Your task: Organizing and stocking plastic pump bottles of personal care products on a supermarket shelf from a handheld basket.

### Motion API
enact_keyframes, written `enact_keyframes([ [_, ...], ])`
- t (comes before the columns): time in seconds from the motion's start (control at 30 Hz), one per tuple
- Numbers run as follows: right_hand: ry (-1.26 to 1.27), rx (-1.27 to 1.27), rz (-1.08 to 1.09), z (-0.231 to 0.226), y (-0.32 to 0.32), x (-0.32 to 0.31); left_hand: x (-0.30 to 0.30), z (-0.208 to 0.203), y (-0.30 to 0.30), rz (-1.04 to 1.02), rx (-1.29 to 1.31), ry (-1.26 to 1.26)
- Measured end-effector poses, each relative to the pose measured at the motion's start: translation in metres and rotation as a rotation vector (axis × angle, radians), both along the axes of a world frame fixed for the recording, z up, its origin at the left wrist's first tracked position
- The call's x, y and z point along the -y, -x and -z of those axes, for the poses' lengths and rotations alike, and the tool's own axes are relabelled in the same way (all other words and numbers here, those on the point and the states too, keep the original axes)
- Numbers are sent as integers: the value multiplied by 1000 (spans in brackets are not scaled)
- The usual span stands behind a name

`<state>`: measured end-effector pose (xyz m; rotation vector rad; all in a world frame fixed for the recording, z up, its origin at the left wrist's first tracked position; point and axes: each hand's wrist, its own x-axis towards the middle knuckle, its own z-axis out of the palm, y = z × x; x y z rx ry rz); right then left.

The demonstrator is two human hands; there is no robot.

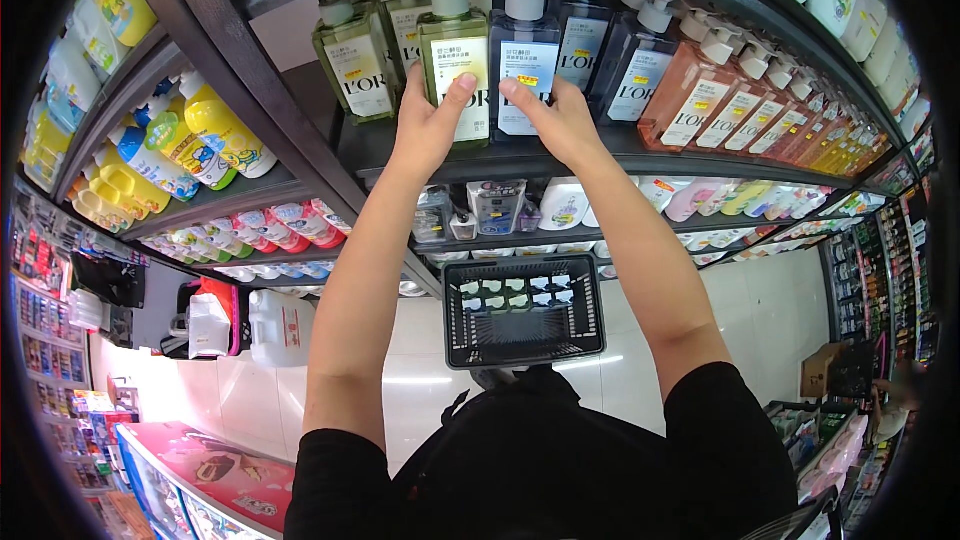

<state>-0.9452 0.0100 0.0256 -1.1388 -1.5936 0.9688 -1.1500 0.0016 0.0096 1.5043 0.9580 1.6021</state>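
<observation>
Green bottle [455, 55] upright, left hand [425, 125] gripping; blue bottle [526, 55] upright just right of it, right hand [562, 121] gripping.

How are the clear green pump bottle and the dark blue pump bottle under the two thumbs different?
The clear green pump bottle is lighter; the dark blue pump bottle is darker. The green one's label is creamy; the blue one's is pale blue. The left hand grips the green one; the right hand grips the blue one. Both are upright, with pump tops.
</observation>
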Motion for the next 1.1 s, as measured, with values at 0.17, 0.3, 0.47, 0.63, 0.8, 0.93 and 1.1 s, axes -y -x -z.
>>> enact_keyframes([
  [0.17, -184, -104, -24, 11, 2, 1, -1, 2, -2, -20, 12, -14],
  [0.3, -59, -139, -137, -2, 0, 9, -2, 4, 3, -42, -11, 2],
  [0.47, -140, -149, -90, 13, -1, 1, 1, 1, -1, -23, -20, -4],
  [0.63, -148, -76, -53, 20, -2, -4, 4, 0, 0, 18, -2, -1],
  [0.8, -158, -26, -25, 26, -3, -10, 6, -2, 1, 50, 14, 55],
  [0.93, -175, -39, -51, 19, -2, -8, 4, -3, 3, 85, 54, 59],
  [1.1, -86, -141, -83, 6, 2, 5, 6, -4, 5, 98, 67, 10],
])
